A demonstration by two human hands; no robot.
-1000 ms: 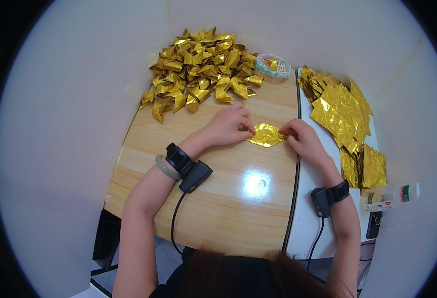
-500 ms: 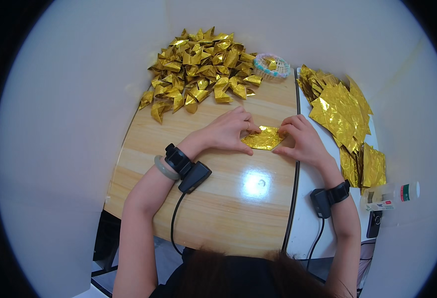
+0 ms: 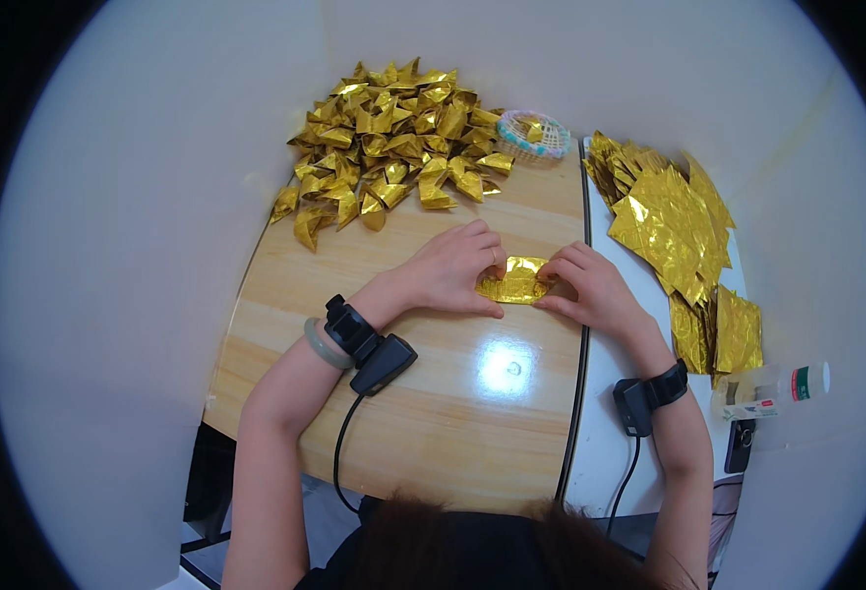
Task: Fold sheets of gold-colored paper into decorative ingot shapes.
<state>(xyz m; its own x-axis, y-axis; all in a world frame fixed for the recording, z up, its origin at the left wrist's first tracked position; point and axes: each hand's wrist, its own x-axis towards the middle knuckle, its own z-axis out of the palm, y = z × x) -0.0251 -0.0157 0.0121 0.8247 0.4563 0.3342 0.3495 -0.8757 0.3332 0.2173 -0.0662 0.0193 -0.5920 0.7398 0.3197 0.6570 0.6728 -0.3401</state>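
Between my hands a flat, folded piece of gold foil paper (image 3: 517, 279) lies low over the wooden table (image 3: 433, 413). My left hand (image 3: 460, 267) pinches its left end, with the thumb on the near edge and the fingers bent over the top. At the other end, my right hand (image 3: 585, 285) grips the paper between thumb and curled fingers. The fingertips cover both ends, so the corner folds there are hidden. Beyond my left hand, a heap of folded gold paper pieces (image 3: 393, 138) covers the far left of the table.
A small woven basket (image 3: 531, 147) with a gold piece inside stands beside the heap. On the white surface (image 3: 605, 433) at right lie stacked gold paper sheets (image 3: 674, 226). A clear plastic bottle (image 3: 772, 388) lies near a dark phone (image 3: 740, 445). Cables hang from both wrist devices.
My right hand has shifted slightly left and down, its fingers now pressing over the paper's right end. My left hand keeps its hold. The whole view has shifted slightly.
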